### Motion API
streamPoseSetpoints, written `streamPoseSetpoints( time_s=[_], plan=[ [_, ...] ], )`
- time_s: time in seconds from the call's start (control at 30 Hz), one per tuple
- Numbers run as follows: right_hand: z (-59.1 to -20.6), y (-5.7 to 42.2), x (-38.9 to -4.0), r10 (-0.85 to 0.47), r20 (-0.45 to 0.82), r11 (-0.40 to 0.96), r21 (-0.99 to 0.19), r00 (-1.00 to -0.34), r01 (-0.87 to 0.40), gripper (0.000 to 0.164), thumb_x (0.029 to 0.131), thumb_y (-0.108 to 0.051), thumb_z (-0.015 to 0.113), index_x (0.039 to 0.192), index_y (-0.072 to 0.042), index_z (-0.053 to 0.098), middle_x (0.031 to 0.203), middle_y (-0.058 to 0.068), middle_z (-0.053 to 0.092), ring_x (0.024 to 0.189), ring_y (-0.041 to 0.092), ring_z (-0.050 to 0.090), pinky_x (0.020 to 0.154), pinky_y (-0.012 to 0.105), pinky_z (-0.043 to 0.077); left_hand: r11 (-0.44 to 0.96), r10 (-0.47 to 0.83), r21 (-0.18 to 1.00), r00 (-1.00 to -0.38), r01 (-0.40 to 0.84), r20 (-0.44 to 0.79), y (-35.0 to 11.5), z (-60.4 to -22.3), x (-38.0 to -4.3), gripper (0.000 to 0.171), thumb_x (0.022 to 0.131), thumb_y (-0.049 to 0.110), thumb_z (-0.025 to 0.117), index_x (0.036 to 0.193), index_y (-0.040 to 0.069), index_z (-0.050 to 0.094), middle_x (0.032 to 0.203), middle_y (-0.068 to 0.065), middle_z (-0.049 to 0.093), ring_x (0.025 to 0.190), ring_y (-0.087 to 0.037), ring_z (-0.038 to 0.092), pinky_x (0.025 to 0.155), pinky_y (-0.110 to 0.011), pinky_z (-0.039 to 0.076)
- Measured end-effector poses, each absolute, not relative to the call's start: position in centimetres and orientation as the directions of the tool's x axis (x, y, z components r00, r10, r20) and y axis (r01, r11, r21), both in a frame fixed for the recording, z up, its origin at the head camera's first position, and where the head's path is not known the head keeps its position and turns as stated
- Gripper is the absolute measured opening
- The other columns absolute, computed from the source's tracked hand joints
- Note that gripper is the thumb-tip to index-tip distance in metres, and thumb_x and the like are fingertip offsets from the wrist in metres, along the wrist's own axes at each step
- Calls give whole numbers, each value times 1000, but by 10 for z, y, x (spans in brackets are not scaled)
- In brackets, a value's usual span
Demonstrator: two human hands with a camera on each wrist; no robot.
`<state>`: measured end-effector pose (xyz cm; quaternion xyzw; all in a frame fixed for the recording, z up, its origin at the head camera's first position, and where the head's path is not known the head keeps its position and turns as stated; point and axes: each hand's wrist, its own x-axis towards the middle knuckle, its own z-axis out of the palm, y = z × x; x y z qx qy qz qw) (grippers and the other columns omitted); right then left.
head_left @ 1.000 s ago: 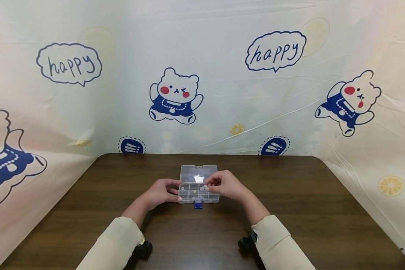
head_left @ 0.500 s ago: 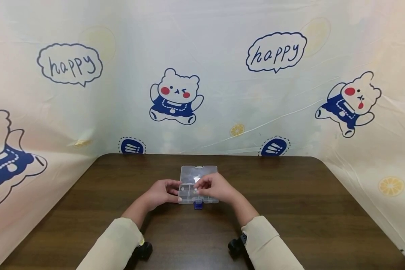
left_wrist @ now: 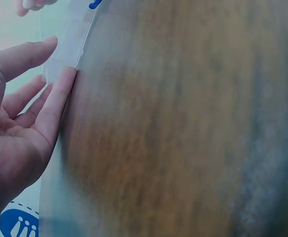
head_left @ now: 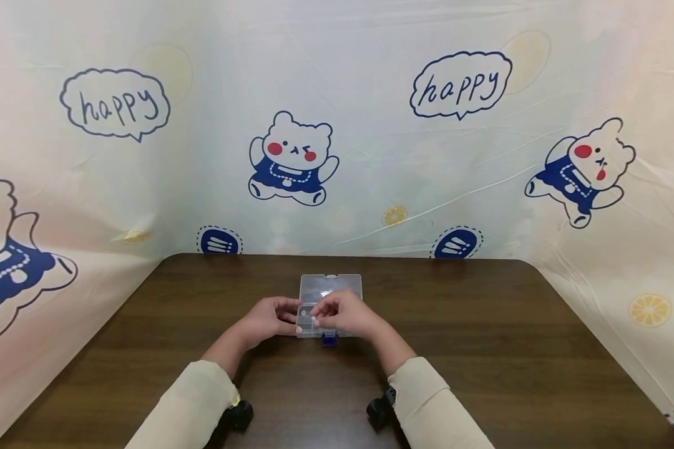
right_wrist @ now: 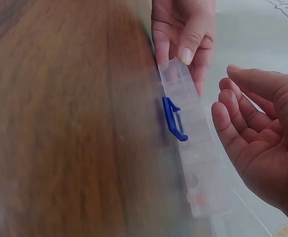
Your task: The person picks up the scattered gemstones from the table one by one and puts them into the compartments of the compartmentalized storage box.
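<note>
A clear plastic compartment box sits on the table with its lid raised at the back and a blue latch at the front. My left hand grips its left end, thumb at the front corner and fingers along the side. Over the left-hand compartments, my right hand pinches a small white piece between thumb and fingertips. A pale round piece lies in the back left compartment. In the right wrist view, a reddish piece shows through the far end. My right hand hides the box's right half from above.
The dark brown wooden table surrounds the box. Behind it hangs a pale curtain printed with bears and lettering. A black wrist camera sits under the left sleeve, another black camera under the right.
My right hand has moved left across the box, from the right-hand compartments to the left-hand ones, with its fingertips still pinched. My left hand and the box have stayed in place.
</note>
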<state>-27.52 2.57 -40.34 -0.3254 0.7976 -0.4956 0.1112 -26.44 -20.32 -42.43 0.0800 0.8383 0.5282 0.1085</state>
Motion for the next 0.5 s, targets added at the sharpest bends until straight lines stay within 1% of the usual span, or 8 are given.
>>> streamPoseSetpoints(
  time_s=[0.13, 0.27, 0.37, 0.5],
  plan=[
    [-406, 21, -276, -622, 135, 314, -859, -771, -404, 9, 85, -2, 74, 93, 1, 74, 79, 0, 70, 71, 8, 61, 65, 23, 52, 431, 249, 902, -963, 20, -98, -203, -425, -265, 63, 75, 5, 84, 132, -1, 57, 121, -14, 63, 98, -22, 63, 81, -34, 56],
    [-411, 16, -278, -617, 122, 318, -865, -778, -388, 9, 85, -3, 74, 93, -1, 74, 79, -1, 70, 70, 8, 61, 63, 23, 52, 431, 249, 902, -963, 19, -99, -203, -426, -266, 63, 75, 6, 84, 132, -1, 57, 121, -14, 62, 98, -22, 63, 81, -34, 56],
    [-415, 13, -279, -615, 115, 318, -869, -780, -379, 8, 85, -3, 74, 93, -3, 74, 80, -1, 70, 70, 8, 61, 64, 23, 52, 434, 245, 901, -964, 10, -107, -204, -427, -268, 63, 75, 7, 84, 132, 0, 57, 121, -13, 62, 97, -22, 63, 81, -34, 56],
    [-416, 10, -280, -614, 125, 330, -856, -779, -398, 8, 84, -2, 75, 92, -3, 74, 80, 0, 70, 71, 7, 60, 68, 22, 53, 430, 247, 903, -963, 6, -111, -205, -427, -268, 64, 75, 9, 85, 132, 2, 58, 121, -11, 63, 97, -21, 63, 82, -34, 56]
  ],
)
